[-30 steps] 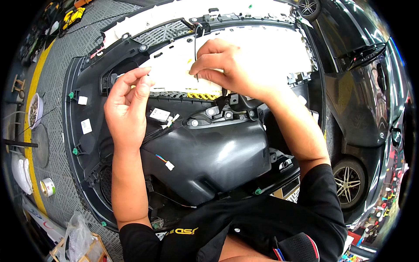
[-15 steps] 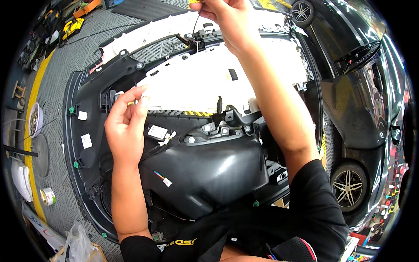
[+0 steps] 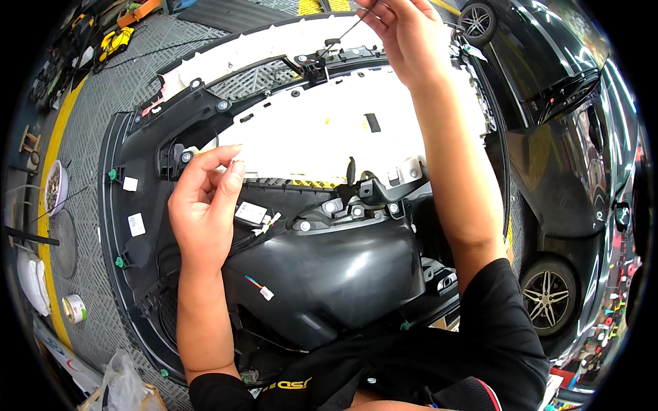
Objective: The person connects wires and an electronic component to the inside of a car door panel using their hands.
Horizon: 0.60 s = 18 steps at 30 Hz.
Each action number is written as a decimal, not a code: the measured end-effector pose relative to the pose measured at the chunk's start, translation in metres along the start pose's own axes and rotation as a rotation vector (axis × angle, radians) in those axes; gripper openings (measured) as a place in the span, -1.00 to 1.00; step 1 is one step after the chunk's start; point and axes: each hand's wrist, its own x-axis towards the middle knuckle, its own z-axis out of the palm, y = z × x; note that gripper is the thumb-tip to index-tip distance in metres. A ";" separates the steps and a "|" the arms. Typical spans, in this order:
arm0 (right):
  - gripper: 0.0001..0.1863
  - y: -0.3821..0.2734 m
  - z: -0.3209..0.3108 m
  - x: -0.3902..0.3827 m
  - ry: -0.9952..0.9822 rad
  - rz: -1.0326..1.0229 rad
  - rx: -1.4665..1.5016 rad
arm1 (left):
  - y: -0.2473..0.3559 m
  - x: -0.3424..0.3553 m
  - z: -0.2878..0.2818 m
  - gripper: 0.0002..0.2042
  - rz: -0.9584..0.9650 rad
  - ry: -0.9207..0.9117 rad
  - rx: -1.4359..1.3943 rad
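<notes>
A black car door trim panel [image 3: 329, 264] with a white padded sheet [image 3: 295, 137] across its far part lies in front of me. High at the far edge of the view, my right hand [image 3: 415, 41] pinches a thin black cable [image 3: 351, 29], which slants down left to the panel's far rim. Over the panel's left part, my left hand [image 3: 205, 195] has thumb and forefinger nearly together; anything small between them is too indistinct to name. Close to that hand are a white-labelled module [image 3: 251, 212] and a white plug with coloured wires [image 3: 266, 292].
A dark car [image 3: 562, 164] stands along the right side. On the grey grid floor at left are a white bowl [image 3: 63, 179], a small tin [image 3: 75, 308] and a clear plastic bag [image 3: 125, 377]. Green clips [image 3: 120, 262] stick out along the panel's left edge.
My right hand has moved to the right, drawing the cable into a longer, straighter slant. The left hand has shifted slightly right and nearer, still pinched.
</notes>
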 end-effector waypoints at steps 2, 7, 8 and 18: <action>-0.70 -0.006 -0.002 -0.002 -0.026 0.037 0.048 | -0.001 0.000 -0.001 -0.80 -0.001 -0.018 0.003; -0.69 -0.039 0.011 -0.023 -0.250 0.354 0.043 | 0.001 0.000 -0.003 -0.78 -0.037 -0.014 0.036; -0.71 -0.041 0.013 -0.025 -0.268 0.363 0.005 | 0.001 0.000 -0.003 -0.78 -0.038 -0.017 0.044; -0.69 -0.005 0.012 -0.064 -0.907 -0.110 -1.390 | -0.002 -0.002 -0.007 -0.76 -0.064 -0.034 0.011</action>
